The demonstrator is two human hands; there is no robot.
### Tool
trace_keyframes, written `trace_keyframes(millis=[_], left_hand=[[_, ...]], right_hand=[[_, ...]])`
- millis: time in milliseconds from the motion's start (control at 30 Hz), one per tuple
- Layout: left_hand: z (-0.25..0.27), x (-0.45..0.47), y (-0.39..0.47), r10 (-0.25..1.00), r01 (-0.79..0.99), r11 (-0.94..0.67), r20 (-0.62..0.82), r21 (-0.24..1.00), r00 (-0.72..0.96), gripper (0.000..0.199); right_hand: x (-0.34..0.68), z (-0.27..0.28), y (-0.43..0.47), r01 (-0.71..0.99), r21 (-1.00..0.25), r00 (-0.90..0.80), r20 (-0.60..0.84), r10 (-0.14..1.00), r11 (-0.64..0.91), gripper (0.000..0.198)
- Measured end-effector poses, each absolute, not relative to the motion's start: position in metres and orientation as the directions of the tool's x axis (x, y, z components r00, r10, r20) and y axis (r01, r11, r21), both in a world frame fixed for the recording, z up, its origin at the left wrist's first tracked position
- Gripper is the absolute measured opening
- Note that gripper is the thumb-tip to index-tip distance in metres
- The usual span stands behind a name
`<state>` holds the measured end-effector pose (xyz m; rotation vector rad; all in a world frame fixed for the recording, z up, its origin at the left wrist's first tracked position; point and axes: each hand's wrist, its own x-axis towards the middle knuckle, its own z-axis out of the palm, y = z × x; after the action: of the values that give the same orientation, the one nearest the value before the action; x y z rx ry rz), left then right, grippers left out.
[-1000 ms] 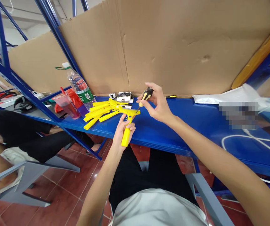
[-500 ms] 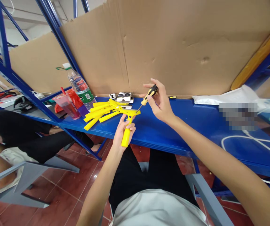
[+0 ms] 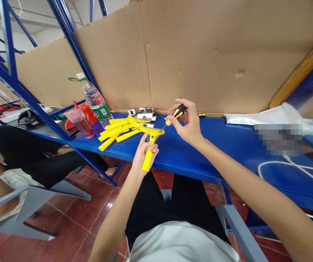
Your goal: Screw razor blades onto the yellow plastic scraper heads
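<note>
My left hand (image 3: 142,153) is wrapped round the handle of a yellow T-shaped plastic tool (image 3: 147,160), raised above the front edge of the table. Between the fingers of my right hand (image 3: 189,122) is a screwdriver (image 3: 178,110) with a black and cream handle. Its shaft slants down to the left, and its tip meets the right end of the tool's head; whether it sits in a screw is too small to tell. Several more yellow plastic tools (image 3: 118,130) of the same kind lie in a pile just left of my left hand.
A large water bottle (image 3: 98,102) and a cup of red drink (image 3: 81,123) stand left on the blue table (image 3: 208,145). Small boxes (image 3: 146,114) lie behind the pile. To the right are a white bag (image 3: 244,118) and a white cable (image 3: 271,162). Another person (image 3: 22,156) sits at left.
The screwdriver handle sits slightly lower and further right, and my right fingers have shifted around it. My left hand keeps its hold on the yellow tool. The whole view has shifted slightly.
</note>
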<state>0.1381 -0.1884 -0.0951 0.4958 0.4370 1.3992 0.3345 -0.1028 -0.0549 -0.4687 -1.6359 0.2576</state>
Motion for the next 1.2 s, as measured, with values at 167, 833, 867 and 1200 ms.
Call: trace_keyframes(millis=[167,833,867,1200], left_hand=[[-0.0933,0.1383,-0.1908,0.991,-0.806,0.112,-0.008,0.581,0.132,0.063],[-0.0953,0.1370,-0.1880,0.992,-0.827,0.122,-0.041,0.549,0.118,0.064],[-0.0954,0.1369,-0.1882,0.992,-0.824,0.124,-0.044,0.552,0.120,0.065],[-0.0979,0.1375,-0.1848,0.993,-0.814,0.109,-0.027,0.570,0.113,0.064]], right_hand=[[0.3380,-0.0573,-0.0982,0.141,-0.455,-0.052,0.884,0.465,0.879,0.064],[0.3320,-0.0636,-0.0955,0.074,-0.462,-0.092,0.879,0.468,0.884,0.067],[0.3316,-0.0645,-0.0946,0.090,-0.455,-0.078,0.884,0.461,0.886,0.067],[0.3329,-0.0623,-0.0976,0.099,-0.490,-0.149,0.853,0.500,0.866,0.066]])
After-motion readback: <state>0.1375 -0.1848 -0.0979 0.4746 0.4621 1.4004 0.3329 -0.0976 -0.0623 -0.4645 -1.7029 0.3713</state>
